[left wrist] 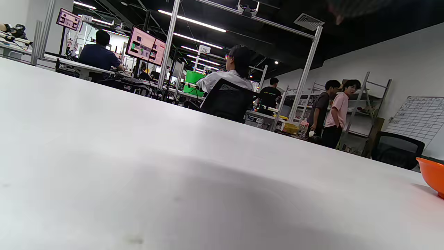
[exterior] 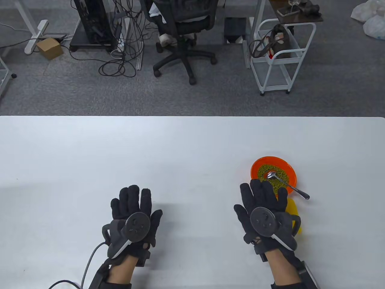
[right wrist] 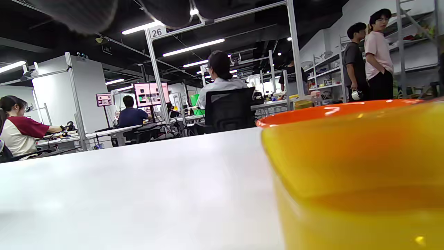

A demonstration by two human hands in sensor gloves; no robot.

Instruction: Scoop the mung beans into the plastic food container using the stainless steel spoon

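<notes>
Hands lie flat and empty on the white tabletop (exterior: 180,144), left hand (exterior: 133,215) apart, right hand (exterior: 264,210) over what looks like the yellow container (exterior: 293,210); spoon (exterior: 285,183) rests in the orange bowl (exterior: 275,161) of mung beans (exterior: 278,176)

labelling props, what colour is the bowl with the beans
Orange bowl; the table view shows it best.

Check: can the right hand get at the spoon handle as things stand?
Probably yes. The right hand lies flat, holding nothing, beside the orange bowl; the spoon handle sticks out over the rim, uncovered.
</notes>
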